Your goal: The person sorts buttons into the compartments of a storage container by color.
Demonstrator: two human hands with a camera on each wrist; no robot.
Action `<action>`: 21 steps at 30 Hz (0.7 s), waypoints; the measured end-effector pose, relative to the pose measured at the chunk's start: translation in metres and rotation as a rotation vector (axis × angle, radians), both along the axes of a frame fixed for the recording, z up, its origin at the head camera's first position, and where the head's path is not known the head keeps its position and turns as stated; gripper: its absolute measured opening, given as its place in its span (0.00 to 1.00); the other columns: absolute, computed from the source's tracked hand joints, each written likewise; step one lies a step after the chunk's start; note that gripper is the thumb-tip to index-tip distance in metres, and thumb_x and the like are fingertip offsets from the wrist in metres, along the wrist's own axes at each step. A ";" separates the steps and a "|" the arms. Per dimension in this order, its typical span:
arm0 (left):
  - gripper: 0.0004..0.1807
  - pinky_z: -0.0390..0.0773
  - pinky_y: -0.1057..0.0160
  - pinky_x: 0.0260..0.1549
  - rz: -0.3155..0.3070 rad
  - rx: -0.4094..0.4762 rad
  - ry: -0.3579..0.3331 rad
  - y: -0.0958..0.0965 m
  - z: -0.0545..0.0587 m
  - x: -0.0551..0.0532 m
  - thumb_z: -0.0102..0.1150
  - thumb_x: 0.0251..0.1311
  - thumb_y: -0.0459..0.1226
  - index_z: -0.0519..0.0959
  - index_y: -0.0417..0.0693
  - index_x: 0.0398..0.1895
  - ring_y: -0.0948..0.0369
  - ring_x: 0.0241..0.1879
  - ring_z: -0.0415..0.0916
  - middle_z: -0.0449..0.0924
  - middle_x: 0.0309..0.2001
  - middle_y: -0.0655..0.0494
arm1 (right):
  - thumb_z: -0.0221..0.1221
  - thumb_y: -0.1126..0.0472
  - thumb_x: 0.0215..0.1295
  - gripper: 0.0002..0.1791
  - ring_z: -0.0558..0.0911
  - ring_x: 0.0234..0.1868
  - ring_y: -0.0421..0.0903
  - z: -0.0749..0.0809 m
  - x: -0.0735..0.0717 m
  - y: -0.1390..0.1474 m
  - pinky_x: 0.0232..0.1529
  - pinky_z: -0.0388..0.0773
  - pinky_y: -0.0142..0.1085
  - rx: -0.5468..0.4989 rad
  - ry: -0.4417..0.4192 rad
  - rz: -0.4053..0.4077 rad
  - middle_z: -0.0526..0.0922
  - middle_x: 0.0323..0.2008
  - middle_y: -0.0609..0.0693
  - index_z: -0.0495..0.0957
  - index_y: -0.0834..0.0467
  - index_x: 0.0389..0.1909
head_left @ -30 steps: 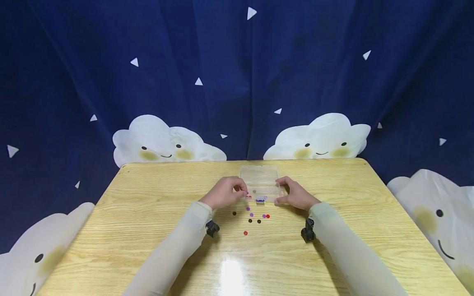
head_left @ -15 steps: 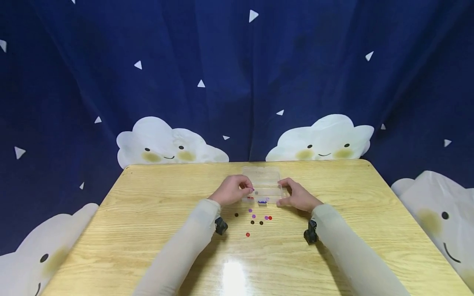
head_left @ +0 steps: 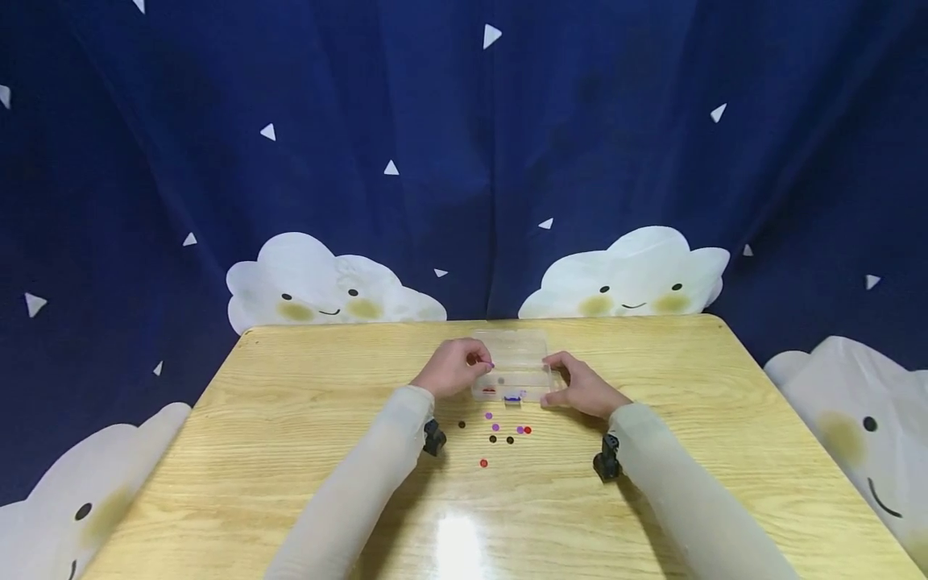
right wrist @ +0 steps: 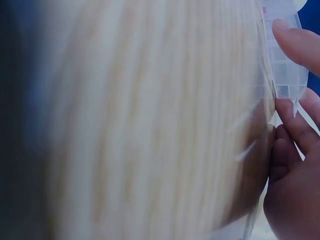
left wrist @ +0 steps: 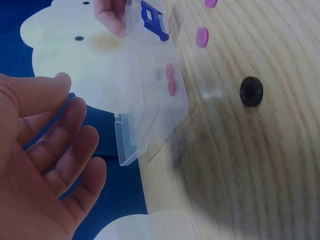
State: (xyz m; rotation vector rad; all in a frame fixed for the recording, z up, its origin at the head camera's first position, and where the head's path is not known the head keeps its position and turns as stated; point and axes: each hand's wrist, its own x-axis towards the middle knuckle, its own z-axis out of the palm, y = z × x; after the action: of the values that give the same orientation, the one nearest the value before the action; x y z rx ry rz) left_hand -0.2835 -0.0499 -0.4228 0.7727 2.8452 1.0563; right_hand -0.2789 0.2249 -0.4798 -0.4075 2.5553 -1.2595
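A clear plastic box with its lid raised stands near the table's far edge, a blue latch on its front. My left hand is above the box's left part, pinching a small purple button between thumb and forefinger. That button is hidden in the left wrist view, where the other fingers are loosely bent. My right hand holds the box's right end between thumb and fingers. Through the box's wall, red buttons show in one compartment. A small greyish spot inside is too faint to identify.
Several loose buttons lie on the wooden table in front of the box: purple buttons, black buttons and red buttons. A dark blue curtain with white clouds hangs behind the table.
My left hand has moved right and farther back over the box, carrying the purple button. My right hand keeps its hold on the box. The head view has shifted slightly.
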 end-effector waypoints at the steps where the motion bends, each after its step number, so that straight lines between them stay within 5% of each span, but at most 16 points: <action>1: 0.04 0.74 0.68 0.35 0.002 -0.006 -0.001 0.000 0.000 0.000 0.62 0.63 0.37 0.83 0.51 0.31 0.65 0.33 0.74 0.83 0.33 0.58 | 0.71 0.57 0.57 0.41 0.56 0.76 0.65 0.000 0.000 0.000 0.76 0.52 0.59 -0.002 -0.006 0.000 0.63 0.71 0.63 0.62 0.62 0.67; 21: 0.05 0.72 0.68 0.32 -0.009 -0.109 -0.003 0.030 -0.004 -0.005 0.62 0.63 0.38 0.82 0.52 0.29 0.65 0.29 0.72 0.81 0.29 0.59 | 0.72 0.59 0.55 0.41 0.58 0.76 0.63 -0.003 -0.002 -0.001 0.76 0.53 0.57 -0.014 -0.006 -0.020 0.65 0.70 0.62 0.62 0.61 0.67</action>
State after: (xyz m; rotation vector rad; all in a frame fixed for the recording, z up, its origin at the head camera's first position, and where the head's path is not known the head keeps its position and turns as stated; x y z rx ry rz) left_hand -0.2882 -0.0204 -0.4267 0.7744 2.8657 0.8911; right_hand -0.2814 0.2240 -0.4824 -0.3817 2.5532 -1.2847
